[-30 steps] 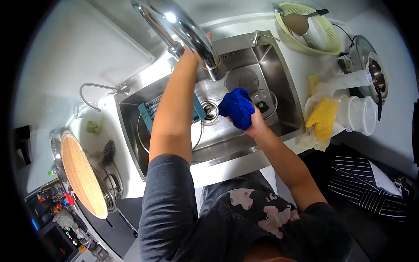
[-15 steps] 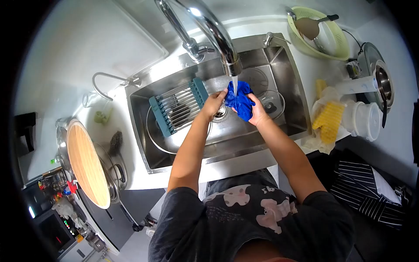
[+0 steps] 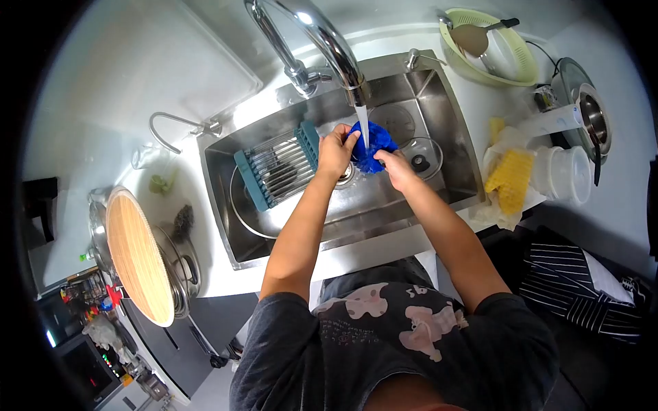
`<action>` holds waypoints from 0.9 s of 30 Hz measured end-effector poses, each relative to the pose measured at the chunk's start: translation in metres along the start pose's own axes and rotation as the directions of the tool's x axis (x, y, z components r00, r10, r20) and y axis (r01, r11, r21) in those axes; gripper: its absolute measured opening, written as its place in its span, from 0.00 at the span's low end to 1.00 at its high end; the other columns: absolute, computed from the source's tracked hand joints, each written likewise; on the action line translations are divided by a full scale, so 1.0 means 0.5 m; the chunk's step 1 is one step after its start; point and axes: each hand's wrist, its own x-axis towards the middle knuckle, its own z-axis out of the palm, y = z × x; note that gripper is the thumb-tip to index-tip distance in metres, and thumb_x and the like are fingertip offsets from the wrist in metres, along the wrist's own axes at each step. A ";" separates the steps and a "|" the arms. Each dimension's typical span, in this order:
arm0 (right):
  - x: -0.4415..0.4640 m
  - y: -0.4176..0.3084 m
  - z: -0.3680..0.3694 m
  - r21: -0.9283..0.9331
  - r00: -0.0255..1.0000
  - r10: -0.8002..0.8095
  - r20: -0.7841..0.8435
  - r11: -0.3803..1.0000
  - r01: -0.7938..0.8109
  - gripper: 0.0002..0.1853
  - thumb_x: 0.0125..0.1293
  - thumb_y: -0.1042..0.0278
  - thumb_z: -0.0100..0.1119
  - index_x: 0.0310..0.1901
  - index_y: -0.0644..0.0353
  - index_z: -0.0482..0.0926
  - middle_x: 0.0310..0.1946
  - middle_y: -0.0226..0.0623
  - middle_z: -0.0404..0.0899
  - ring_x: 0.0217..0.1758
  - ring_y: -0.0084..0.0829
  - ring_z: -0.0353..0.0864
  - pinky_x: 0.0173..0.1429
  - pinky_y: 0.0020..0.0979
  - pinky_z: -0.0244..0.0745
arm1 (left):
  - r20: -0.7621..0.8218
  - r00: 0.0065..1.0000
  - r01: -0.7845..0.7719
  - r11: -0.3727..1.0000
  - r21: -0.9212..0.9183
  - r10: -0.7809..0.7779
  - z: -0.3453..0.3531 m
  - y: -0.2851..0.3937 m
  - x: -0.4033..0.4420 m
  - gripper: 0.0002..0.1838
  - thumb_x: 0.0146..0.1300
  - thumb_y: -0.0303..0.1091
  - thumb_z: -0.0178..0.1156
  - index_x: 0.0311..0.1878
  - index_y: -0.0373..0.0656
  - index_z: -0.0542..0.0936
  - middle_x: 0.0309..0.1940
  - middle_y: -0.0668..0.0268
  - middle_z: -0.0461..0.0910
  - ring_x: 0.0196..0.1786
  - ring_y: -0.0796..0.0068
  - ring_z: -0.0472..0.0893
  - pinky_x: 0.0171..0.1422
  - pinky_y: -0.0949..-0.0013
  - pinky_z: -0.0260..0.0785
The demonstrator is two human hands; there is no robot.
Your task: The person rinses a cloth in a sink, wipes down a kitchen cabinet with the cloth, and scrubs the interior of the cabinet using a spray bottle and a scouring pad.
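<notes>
Water runs from the chrome faucet (image 3: 332, 51) onto a blue cloth (image 3: 372, 145) over the steel sink (image 3: 343, 226). My left hand (image 3: 336, 151) pinches the cloth's left edge, its fingers closed. On the lower right edge of the cloth, my right hand (image 3: 396, 168) grips with closed fingers. A teal-ended drying rack (image 3: 277, 168) stands in the sink just left of my left hand. The drain, partly hidden, lies below the cloth. To the right of the cloth, a round glass lid (image 3: 423, 159) rests in the sink.
A green basket (image 3: 524, 65) with a ladle stands at the back right. Yellow sponge-like cloth (image 3: 510, 179) and clear tubs (image 3: 570, 175) are on the right counter. At left are a small tap (image 3: 164, 116), a round wooden board (image 3: 137, 253) and a pot.
My left hand came down from behind the faucet to the cloth. Water now runs, and the cloth has moved under the stream. My right hand has shifted its hold to the cloth's lower edge.
</notes>
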 end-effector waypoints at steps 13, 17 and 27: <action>-0.023 -0.064 0.023 -0.491 0.868 -0.447 0.217 0.718 0.493 0.15 0.56 0.71 0.61 0.45 0.63 0.74 0.35 0.29 0.76 0.37 0.17 0.72 0.43 0.21 0.69 | 0.124 0.981 -0.180 0.941 0.288 0.150 -0.039 0.095 -0.032 0.08 0.61 0.37 0.56 0.39 0.45 0.77 0.31 0.64 0.81 0.41 0.65 0.78 0.69 0.51 0.42; -0.037 -0.097 0.042 -0.457 0.899 -0.372 0.233 0.774 0.439 0.13 0.55 0.65 0.63 0.39 0.63 0.75 0.30 0.32 0.78 0.31 0.20 0.74 0.38 0.24 0.70 | 0.110 0.992 0.066 0.994 -0.089 -0.056 -0.045 0.080 -0.026 0.11 0.60 0.35 0.57 0.43 0.41 0.76 0.36 0.59 0.79 0.44 0.63 0.77 0.62 0.63 0.58; -0.063 -0.114 0.072 -0.188 0.948 -0.263 0.180 0.937 0.295 0.09 0.63 0.72 0.53 0.44 0.59 0.74 0.37 0.27 0.76 0.38 0.16 0.73 0.42 0.20 0.69 | 0.067 0.998 -0.003 0.997 -0.077 0.008 -0.022 0.010 -0.060 0.15 0.62 0.32 0.57 0.48 0.35 0.71 0.40 0.62 0.76 0.43 0.76 0.75 0.49 0.74 0.67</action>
